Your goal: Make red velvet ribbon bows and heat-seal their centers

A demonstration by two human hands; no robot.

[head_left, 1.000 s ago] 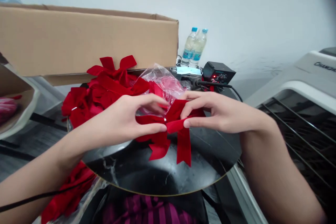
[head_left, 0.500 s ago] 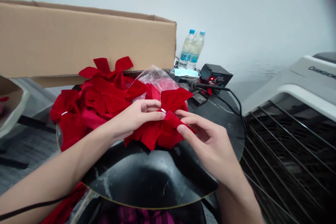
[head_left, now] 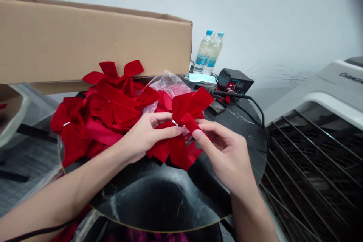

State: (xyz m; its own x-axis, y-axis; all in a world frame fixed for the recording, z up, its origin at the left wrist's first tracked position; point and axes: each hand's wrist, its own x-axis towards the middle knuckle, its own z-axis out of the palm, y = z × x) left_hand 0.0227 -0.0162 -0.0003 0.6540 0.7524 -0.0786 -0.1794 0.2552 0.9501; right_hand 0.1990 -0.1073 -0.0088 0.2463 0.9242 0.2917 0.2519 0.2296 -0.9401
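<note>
1. Your left hand (head_left: 149,132) pinches the red velvet bow (head_left: 187,104) between thumb and fingers, beside its thin silver tie (head_left: 175,123). The bow is over the round, black marbled surface (head_left: 170,200), to the right of the heaped red velvet bows (head_left: 110,102).
2. Your right hand (head_left: 227,145) pinches a short red velvet strip (head_left: 190,123) near that tie; its far end is hidden.
3. Pulling the strip hard could loosen the tie or skew the loops, since your left grip looks light.
4. The crinkled clear plastic bag (head_left: 168,81) lies close behind, so a loop might snag there.
</note>
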